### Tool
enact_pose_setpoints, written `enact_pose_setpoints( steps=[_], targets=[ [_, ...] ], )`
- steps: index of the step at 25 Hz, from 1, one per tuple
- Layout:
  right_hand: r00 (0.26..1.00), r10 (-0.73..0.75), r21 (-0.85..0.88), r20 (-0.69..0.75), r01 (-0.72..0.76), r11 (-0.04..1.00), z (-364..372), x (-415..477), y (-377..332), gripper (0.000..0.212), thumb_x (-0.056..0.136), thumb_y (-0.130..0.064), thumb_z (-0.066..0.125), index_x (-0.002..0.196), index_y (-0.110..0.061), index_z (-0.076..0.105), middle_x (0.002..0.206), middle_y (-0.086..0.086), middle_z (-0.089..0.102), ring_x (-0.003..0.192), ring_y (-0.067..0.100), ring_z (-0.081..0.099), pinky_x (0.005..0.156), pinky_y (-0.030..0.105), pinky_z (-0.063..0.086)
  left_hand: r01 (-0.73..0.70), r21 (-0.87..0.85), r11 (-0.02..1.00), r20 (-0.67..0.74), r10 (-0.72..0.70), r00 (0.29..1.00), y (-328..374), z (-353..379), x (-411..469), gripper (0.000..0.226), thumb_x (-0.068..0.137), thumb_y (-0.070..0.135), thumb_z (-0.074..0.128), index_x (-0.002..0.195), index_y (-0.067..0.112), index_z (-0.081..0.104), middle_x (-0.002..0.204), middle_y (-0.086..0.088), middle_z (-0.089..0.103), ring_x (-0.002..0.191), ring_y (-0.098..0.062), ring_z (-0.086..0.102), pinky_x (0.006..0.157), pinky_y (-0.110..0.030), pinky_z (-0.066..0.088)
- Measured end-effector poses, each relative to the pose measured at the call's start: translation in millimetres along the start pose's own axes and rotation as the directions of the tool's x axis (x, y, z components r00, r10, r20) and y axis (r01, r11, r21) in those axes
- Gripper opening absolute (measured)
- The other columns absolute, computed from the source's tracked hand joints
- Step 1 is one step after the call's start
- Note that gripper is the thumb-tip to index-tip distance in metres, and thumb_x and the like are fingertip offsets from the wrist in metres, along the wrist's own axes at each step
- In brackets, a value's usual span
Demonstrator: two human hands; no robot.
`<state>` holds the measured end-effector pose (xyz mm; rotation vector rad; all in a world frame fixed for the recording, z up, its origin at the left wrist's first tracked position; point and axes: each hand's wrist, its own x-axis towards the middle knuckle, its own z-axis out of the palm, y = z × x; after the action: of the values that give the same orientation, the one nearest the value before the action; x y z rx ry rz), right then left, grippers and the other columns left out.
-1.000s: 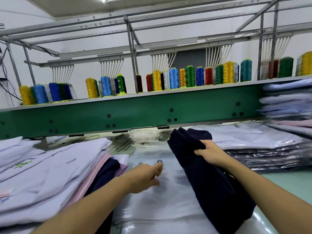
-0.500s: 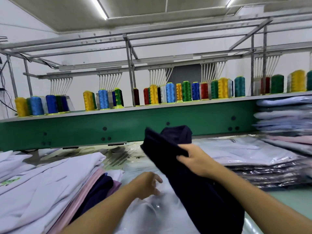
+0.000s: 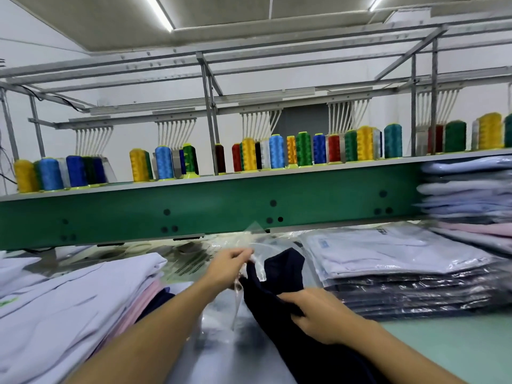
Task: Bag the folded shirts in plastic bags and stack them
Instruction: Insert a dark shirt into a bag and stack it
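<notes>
My left hand (image 3: pixel 227 268) pinches the clear plastic bag (image 3: pixel 259 260) at its mouth, fingers curled on the film. My right hand (image 3: pixel 318 314) is clamped on the folded navy shirt (image 3: pixel 279 275) partway along its length. The shirt is right in front of me, its far end up against the bag's opening, between the pile of unbagged shirts (image 3: pixel 83 300) on my left and the stack of bagged shirts (image 3: pixel 388 261) on my right, which sits on the pale green surface (image 3: pixel 443 345).

I'd expect the shirt to be light and floppy. Held by one corner, I think it would sag out of its fold, so a broad grip across the fold looks best. The bag looks thin, slick and clingy — likely to collapse shut unless the mouth is held open by its very edge. The film may drag on the cloth and bunch it.
</notes>
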<state>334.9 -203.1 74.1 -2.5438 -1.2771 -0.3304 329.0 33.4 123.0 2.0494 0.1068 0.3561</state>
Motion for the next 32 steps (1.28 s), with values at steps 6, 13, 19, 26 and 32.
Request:
enact_pose_setpoints(
  steps=[6, 13, 19, 26, 32],
  targets=[
    [0.993, 0.018, -0.098, 0.113, -0.007, 0.995, 2.8, 20.6, -1.3, 0.022, 0.086, -0.02, 0.05, 0.106, -0.024, 0.057, 0.105, 0.01, 0.067, 0.097, 0.036, 0.06, 0.073, 0.042, 0.049, -0.408, 0.785, 0.465, 0.268, 0.34, 0.902, 32.2, 9.2, 0.7, 0.043, 0.081, 0.015, 0.06, 0.121, 0.03, 0.064, 0.106, 0.013, 0.066, 0.096, -0.013, 0.061, 0.064, -0.027, 0.04],
    [0.971, 0.075, -0.104, 0.228, -0.052, 0.993, 4.0, 49.6, -3.8, 0.033, 0.085, -0.025, 0.056, 0.118, -0.026, 0.058, 0.115, 0.012, 0.066, 0.104, 0.036, 0.062, 0.076, 0.036, 0.046, -0.581, 0.776, 0.245, 0.309, 0.655, 0.689, 30.9, 26.1, -13.0, 0.061, 0.088, 0.004, 0.056, 0.144, 0.025, 0.047, 0.133, 0.008, 0.053, 0.112, -0.019, 0.046, 0.073, -0.03, 0.048],
    [0.871, 0.299, -0.127, 0.39, -0.271, 0.954, 4.5, 52.8, 1.2, 0.042, 0.088, -0.04, 0.058, 0.128, -0.024, 0.057, 0.13, 0.012, 0.063, 0.118, 0.032, 0.06, 0.092, 0.035, 0.047, -0.551, 0.814, 0.182, 0.462, 0.371, 0.805, 21.3, 24.0, -27.5, 0.048, 0.087, 0.009, 0.051, 0.13, 0.03, 0.057, 0.132, 0.007, 0.049, 0.119, -0.021, 0.043, 0.078, -0.04, 0.054],
    [0.847, 0.393, 0.123, 0.357, -0.459, 0.88, -6.5, -1.1, -3.1, 0.066, 0.066, -0.085, 0.059, 0.112, -0.037, 0.057, 0.114, -0.012, 0.064, 0.105, 0.011, 0.06, 0.096, 0.034, 0.048, -0.455, 0.886, 0.085, 0.449, 0.086, 0.889, -7.0, 22.7, -39.5, 0.032, 0.092, 0.011, 0.048, 0.116, 0.019, 0.067, 0.127, -0.001, 0.052, 0.126, -0.027, 0.037, 0.067, -0.038, 0.042],
    [0.805, 0.44, -0.087, 0.399, -0.444, 0.892, 13.3, -12.9, -34.0, 0.057, 0.068, -0.079, 0.058, 0.1, -0.031, 0.057, 0.115, -0.005, 0.067, 0.107, 0.021, 0.062, 0.08, 0.034, 0.043, -0.391, 0.902, 0.183, 0.373, 0.129, 0.919, -17.5, 27.0, -43.8, 0.035, 0.089, 0.012, 0.052, 0.123, 0.02, 0.056, 0.124, -0.003, 0.055, 0.12, -0.028, 0.048, 0.076, -0.044, 0.048]
  ],
)
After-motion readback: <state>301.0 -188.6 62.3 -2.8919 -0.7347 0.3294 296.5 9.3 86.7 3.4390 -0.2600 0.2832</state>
